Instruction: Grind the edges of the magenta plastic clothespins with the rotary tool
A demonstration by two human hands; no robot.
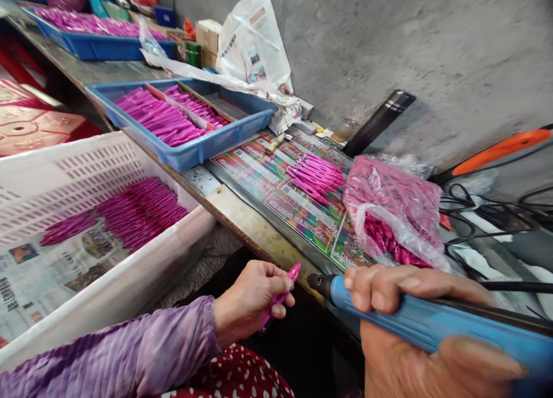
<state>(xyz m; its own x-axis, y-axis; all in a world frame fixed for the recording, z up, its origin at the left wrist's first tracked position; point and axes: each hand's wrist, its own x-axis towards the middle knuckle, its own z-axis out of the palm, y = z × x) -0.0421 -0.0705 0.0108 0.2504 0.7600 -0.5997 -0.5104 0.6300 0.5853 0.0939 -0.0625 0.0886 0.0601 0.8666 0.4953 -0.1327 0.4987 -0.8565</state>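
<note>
Head view: pointed magenta plastic piece in left hand

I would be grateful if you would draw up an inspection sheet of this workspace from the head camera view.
Surface: worn bench edge, topped by a printed mat.
Job's things: loose magenta plastic pieces on the mat; more in a divided blue tray, a pink plastic bag and a white crate lined with newspaper.
Clutter: crumpled paper bag, cardboard boxes, black cylinder.
Hands: left hand pinches a magenta piece; right hand grips a blue rotary tool, its tip beside that piece.
Cables: black cord from the tool; tangled black cables at right.
Surroundings: concrete wall, orange-handled tool.
</note>
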